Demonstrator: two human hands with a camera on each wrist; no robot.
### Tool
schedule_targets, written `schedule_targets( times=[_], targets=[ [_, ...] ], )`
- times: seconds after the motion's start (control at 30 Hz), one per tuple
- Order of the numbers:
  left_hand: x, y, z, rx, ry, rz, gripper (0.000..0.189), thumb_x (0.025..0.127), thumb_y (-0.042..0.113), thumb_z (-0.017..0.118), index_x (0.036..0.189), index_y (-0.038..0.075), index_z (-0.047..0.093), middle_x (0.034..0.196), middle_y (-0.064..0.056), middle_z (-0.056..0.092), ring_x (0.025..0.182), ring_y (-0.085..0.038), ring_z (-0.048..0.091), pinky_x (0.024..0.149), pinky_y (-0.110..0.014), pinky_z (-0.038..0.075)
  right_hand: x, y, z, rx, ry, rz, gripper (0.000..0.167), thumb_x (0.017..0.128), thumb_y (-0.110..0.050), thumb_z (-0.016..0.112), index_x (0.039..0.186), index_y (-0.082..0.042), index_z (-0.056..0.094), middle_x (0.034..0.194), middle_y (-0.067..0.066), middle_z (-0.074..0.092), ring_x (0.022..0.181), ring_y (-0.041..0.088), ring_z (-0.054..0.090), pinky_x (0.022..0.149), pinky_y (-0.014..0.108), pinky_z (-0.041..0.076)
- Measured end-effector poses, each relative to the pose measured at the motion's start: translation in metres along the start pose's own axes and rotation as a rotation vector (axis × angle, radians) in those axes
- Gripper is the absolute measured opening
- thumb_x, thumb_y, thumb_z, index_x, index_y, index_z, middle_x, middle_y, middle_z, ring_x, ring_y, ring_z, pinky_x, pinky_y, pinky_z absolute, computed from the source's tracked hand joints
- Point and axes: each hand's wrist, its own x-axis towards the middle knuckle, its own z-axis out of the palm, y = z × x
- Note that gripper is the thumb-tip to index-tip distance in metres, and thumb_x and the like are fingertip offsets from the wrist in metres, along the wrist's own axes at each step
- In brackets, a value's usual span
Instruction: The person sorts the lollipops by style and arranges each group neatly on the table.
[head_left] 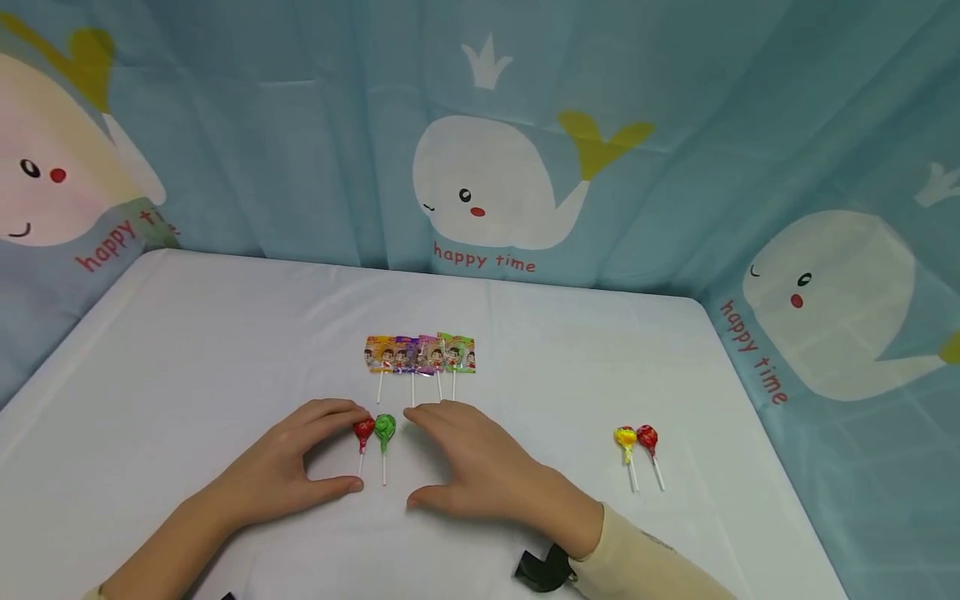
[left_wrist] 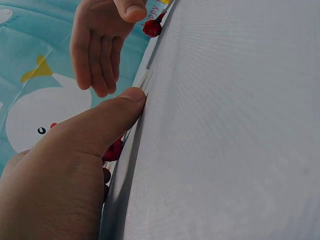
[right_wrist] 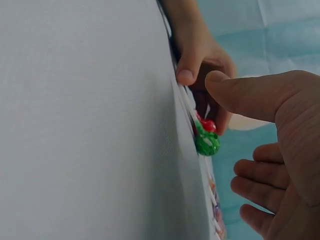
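Observation:
A red lollipop (head_left: pixel 363 431) and a green lollipop (head_left: pixel 385 429) lie side by side on the white table, sticks toward the person. My left hand (head_left: pixel 288 462) rests around the red one, fingertips touching its wrapped head and the thumb beside the stick's lower end. To the right of the green lollipop, my right hand (head_left: pixel 480 462) is held with its thumb and fingers apart and nothing between them. The right wrist view shows the green lollipop (right_wrist: pixel 207 143) in front of the red one, which it partly covers.
Several lollipops in flat printed wrappers (head_left: pixel 405 354) lie in an overlapping row behind the hands. Off to the right are a yellow lollipop (head_left: pixel 626 437) and another red lollipop (head_left: pixel 647 437). A black object (head_left: pixel 543 571) sits by the right wrist. A blue whale-print curtain (head_left: pixel 337 183) borders the table.

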Motion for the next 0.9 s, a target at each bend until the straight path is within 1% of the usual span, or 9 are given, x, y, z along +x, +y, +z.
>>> schedule_targets(
  times=[0.23,0.43,0.67,0.9],
  targets=[
    [0.000,0.002,0.000,0.000,-0.002,-0.008,0.085,0.072,0.031,0.106,0.147,0.017,0.068,0.148,0.008,0.061,0.136,-0.011,0.057,0.117,-0.010,0.033,-0.012,0.009,-0.004,0.027,0.043,-0.010,0.092,0.086,-0.050,0.093,0.158,-0.009,0.053,0.156,0.001,0.059,0.149,0.018,0.049,0.127,0.037,0.036],
    [0.001,0.003,0.000,-0.006,-0.002,-0.011,0.085,0.073,0.032,0.105,0.148,0.019,0.068,0.148,0.010,0.061,0.136,-0.010,0.057,0.117,-0.009,0.034,-0.022,0.013,-0.008,0.049,0.066,-0.005,0.092,0.085,-0.048,0.094,0.158,-0.009,0.053,0.158,0.002,0.058,0.151,0.020,0.048,0.128,0.040,0.036],
    [0.003,0.004,0.000,-0.008,0.002,0.001,0.082,0.075,0.033,0.104,0.147,0.018,0.068,0.146,0.006,0.063,0.134,-0.013,0.058,0.117,-0.009,0.033,-0.036,0.019,-0.011,0.034,0.093,-0.013,0.092,0.085,-0.048,0.094,0.158,-0.010,0.053,0.157,0.001,0.058,0.149,0.021,0.049,0.127,0.041,0.038],
    [0.000,0.000,0.000,-0.022,-0.013,-0.015,0.084,0.073,0.031,0.105,0.147,0.019,0.068,0.148,0.009,0.061,0.137,-0.010,0.056,0.117,-0.011,0.034,-0.048,0.026,-0.013,0.032,0.109,-0.005,0.090,0.085,-0.045,0.094,0.157,-0.008,0.054,0.154,0.000,0.060,0.146,0.022,0.052,0.124,0.044,0.041]
  ],
)
